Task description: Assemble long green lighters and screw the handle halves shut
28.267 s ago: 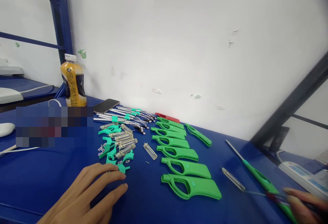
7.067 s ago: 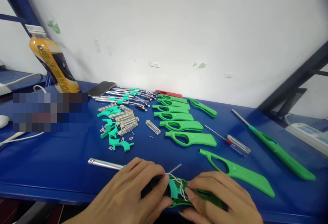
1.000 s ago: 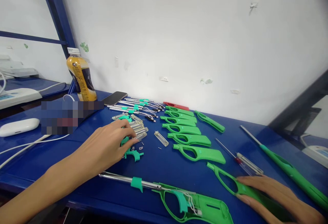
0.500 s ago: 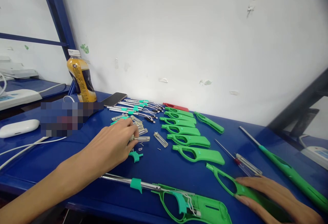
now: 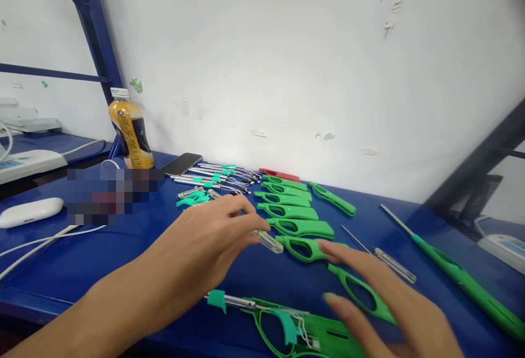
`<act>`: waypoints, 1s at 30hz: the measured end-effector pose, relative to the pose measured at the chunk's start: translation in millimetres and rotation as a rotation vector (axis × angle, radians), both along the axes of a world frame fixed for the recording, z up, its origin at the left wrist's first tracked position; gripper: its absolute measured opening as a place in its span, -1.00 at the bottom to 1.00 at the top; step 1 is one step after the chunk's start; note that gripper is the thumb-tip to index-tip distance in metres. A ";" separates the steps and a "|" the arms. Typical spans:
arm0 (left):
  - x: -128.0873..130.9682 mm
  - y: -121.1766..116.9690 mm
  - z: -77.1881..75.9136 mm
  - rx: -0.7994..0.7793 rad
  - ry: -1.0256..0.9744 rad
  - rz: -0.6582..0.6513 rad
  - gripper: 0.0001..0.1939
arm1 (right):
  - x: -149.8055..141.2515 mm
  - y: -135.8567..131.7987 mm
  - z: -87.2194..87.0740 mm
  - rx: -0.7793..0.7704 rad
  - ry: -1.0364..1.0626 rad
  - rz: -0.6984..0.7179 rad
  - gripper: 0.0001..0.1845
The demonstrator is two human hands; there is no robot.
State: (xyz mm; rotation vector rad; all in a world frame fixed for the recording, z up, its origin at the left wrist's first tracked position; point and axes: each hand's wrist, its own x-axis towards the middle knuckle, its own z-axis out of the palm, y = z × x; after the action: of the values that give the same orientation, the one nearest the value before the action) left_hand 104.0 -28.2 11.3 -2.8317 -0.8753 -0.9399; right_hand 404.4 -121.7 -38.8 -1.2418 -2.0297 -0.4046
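Note:
My left hand [image 5: 213,232] pinches a clear plastic lighter fuel tank [image 5: 271,242] above the middle of the blue table. My right hand [image 5: 394,292] is raised with thumb and fingers apart, nothing between them. Beneath its palm lies a green lighter shell half [image 5: 356,291]. In front of both hands rests an opened green lighter body [image 5: 332,336], fitted with a metal tube [image 5: 238,301], a teal trigger [image 5: 289,326] and white wires. Behind my left hand, teal triggers [image 5: 192,198] and more clear tanks lie in a pile, partly hidden.
Several green shells [image 5: 301,228] form a column, with a red one [image 5: 279,175] behind. Metal tubes with wires [image 5: 217,175] lie near a phone [image 5: 183,164]. A bottle [image 5: 132,134] stands left. A screwdriver [image 5: 356,239] and an assembled green lighter [image 5: 463,279] lie right.
My left hand has moved right from the pile of clear tanks, carrying one. My right hand has lifted off the green shell half and shifted left, its fingers spreading.

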 end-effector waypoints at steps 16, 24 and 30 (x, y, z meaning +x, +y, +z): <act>-23.9 39.6 -15.1 -0.412 0.232 0.269 -0.82 | -12.2 23.5 5.3 -0.021 0.198 -0.015 -0.79; -20.3 43.7 -20.9 -0.460 0.305 0.318 -0.80 | -16.9 24.0 4.1 -0.033 0.239 -0.004 -0.80; -19.6 44.6 -28.4 -0.460 0.317 0.316 -0.76 | -19.1 25.0 -0.1 -0.015 0.289 -0.008 -0.82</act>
State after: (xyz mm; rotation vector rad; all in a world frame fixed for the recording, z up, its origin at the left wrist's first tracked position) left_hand 84.5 16.4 -17.1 -2.9256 -1.5932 -0.2638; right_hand 385.4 -96.7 -38.9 -1.2405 -1.7852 -0.1997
